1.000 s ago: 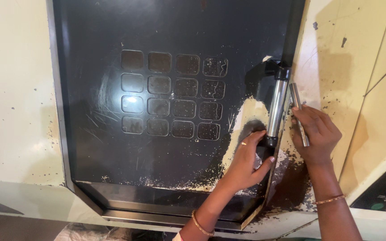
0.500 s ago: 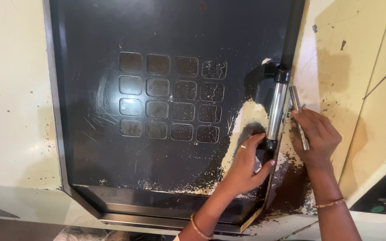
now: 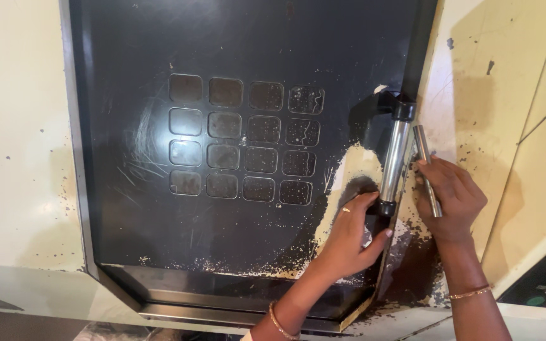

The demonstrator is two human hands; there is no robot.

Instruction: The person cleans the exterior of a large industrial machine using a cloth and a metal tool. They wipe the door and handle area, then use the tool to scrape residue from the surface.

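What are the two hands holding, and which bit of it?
The left hand grips the bottom end of the door's metal handle. The right hand holds a thin metal rod by its lower half.

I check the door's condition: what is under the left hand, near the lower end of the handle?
Under the left hand a pale worn patch on the black door shows around the handle. The hand covers the surface directly beneath.

2 hands (image 3: 349,237), 16 square windows (image 3: 246,140)
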